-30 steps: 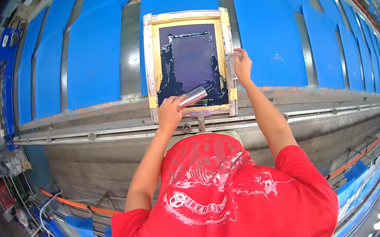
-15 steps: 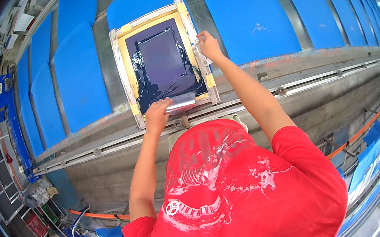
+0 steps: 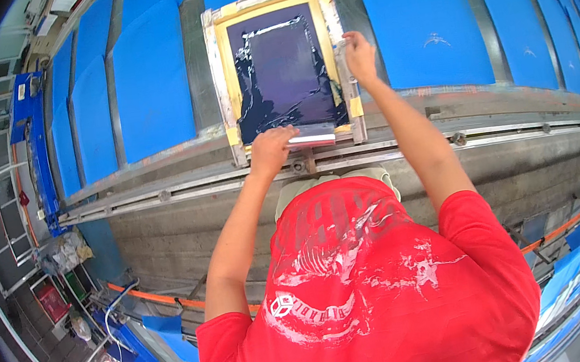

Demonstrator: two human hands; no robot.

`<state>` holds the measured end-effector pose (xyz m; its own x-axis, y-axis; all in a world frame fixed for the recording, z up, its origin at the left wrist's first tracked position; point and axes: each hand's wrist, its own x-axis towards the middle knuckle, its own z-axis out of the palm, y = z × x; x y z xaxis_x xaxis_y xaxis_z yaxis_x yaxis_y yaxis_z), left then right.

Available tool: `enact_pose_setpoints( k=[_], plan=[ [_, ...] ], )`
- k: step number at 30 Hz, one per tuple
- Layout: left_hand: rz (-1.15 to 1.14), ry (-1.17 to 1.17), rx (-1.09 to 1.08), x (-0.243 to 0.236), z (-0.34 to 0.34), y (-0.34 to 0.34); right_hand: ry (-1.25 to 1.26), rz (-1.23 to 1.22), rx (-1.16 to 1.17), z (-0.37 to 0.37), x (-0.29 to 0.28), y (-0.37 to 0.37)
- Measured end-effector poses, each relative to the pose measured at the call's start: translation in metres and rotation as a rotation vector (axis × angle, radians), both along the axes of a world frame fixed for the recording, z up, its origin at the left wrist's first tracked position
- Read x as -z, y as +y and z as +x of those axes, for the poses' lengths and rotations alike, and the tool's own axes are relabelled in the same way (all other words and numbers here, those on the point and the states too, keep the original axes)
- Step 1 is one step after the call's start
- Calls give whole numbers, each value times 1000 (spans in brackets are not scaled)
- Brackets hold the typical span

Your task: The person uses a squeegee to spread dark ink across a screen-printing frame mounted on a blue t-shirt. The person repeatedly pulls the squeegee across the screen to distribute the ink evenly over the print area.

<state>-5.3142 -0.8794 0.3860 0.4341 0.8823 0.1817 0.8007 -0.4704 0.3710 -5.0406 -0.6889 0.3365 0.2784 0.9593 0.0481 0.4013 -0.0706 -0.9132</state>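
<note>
A screen printing frame [image 3: 216, 66] lies on the long table, with yellow tape along its inner edges. Dark, glossy ink [image 3: 252, 118] borders a purple rectangle on its mesh [image 3: 281, 57] and pools thickest toward me. My left hand [image 3: 270, 151] is closed on the left end of a squeegee [image 3: 315, 138], which has a pale, shiny side and lies across the near end of the frame. Its lower edge against the mesh is hidden. At the frame's right rail, my right hand [image 3: 362, 58] has its fingers curled on the outer edge.
Blue sheets [image 3: 423, 24] cover the table in a row on both sides, with grey strips between them. A metal rail [image 3: 231, 179] runs along the near edge. Clutter and a red-panelled item [image 3: 51, 302] stand at lower left. An orange bar [image 3: 162, 297] runs behind me.
The view has shifted, so the table and frame appear farther right and slightly higher. The squeegee looks more level at the near end. Both hands keep their holds.
</note>
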Motion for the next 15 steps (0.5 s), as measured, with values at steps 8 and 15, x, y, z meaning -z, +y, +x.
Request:
enact_pose_setpoints(
  k=[8,15],
  plan=[
    [-187,-233,-496,-28,-64,-2,-70,4,-8,-4,-11,-6],
    [-439,-353,-567,-20,-89,45,-142,13,3,-4,19,13]
  ],
)
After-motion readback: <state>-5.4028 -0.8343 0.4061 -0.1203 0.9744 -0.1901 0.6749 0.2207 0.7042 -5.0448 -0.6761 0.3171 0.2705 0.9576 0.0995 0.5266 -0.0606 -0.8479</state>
